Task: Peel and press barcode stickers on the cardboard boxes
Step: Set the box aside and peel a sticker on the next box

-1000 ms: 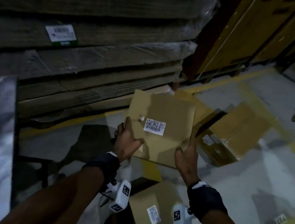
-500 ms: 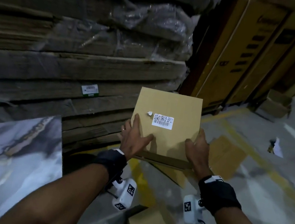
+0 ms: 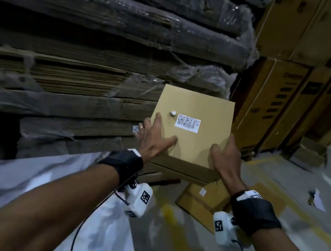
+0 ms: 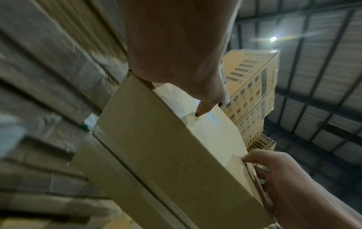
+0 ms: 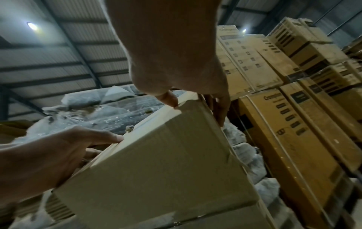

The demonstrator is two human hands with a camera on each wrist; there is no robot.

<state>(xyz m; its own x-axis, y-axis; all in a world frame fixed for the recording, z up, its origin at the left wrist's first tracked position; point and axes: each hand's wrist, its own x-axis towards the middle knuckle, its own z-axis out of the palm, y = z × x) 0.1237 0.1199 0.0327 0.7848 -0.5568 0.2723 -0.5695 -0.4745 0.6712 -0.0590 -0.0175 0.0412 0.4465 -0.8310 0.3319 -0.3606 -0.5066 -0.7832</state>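
Compared to half second earlier: cardboard box [image 3: 190, 129] got lifted higher, floor dropped further below. Left hand [image 3: 153, 138] gripped box's left edge, thumb stretched across top face, other fingers wrapped round side. Right hand [image 3: 224, 157] clamped right edge, thumb on top. Barcode sticker [image 3: 187, 123] stuck on top face, between both hands, little white paper scrap [image 3: 172, 112] just beside it. Box shut, contents hidden.

The box [image 3: 196, 117] is matt, smooth tan cardboard; its barcode sticker [image 3: 188, 123] is white printed paper. The stacked cardboard sheets [image 3: 58, 76] behind look rough-edged under glossy, crinkled plastic wrap [image 3: 191, 72].
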